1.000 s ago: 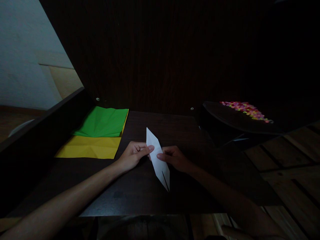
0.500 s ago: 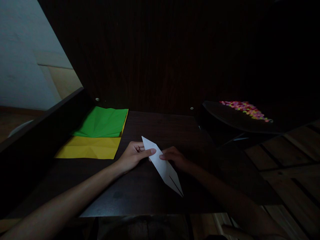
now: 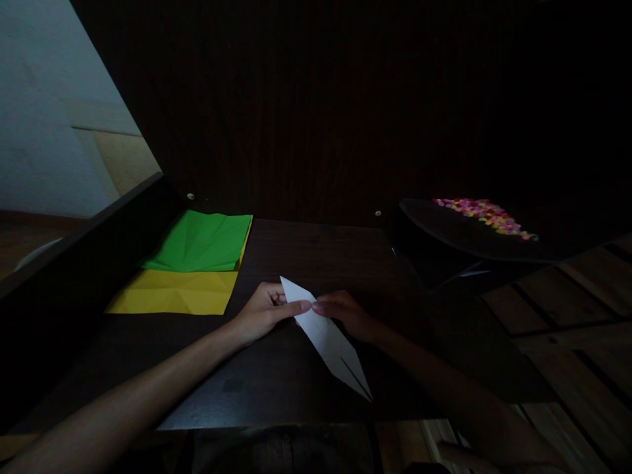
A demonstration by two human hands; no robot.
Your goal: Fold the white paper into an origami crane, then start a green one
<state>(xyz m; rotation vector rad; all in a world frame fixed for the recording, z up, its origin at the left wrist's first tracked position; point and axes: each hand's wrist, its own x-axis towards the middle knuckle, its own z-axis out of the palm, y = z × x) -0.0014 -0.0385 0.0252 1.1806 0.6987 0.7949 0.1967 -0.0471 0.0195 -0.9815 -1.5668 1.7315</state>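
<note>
The folded white paper [image 3: 323, 336], a long narrow diamond slit at its near tip, lay over the dark table [image 3: 276, 375], pinched by the left hand [image 3: 264, 309] and right hand [image 3: 345, 313]. It had tilted flatter and lower than before.

— What is worn on the arms?

— Nothing that shows. Both forearms are bare from the bottom edge of the view up to the wrists, with no sleeve or cuff in sight.

— Anything on the left hand [image 3: 264, 311]?

— No ring, no watch, no band at the wrist. The fingers are slim, the nails short and plain.

— And the right hand [image 3: 345, 315]?

— Also bare: no glove, no jewellery. It lies in deeper shadow, so fine detail such as the nails is hard to make out.

— Any marks?

— None can be told in this dim light.
</note>
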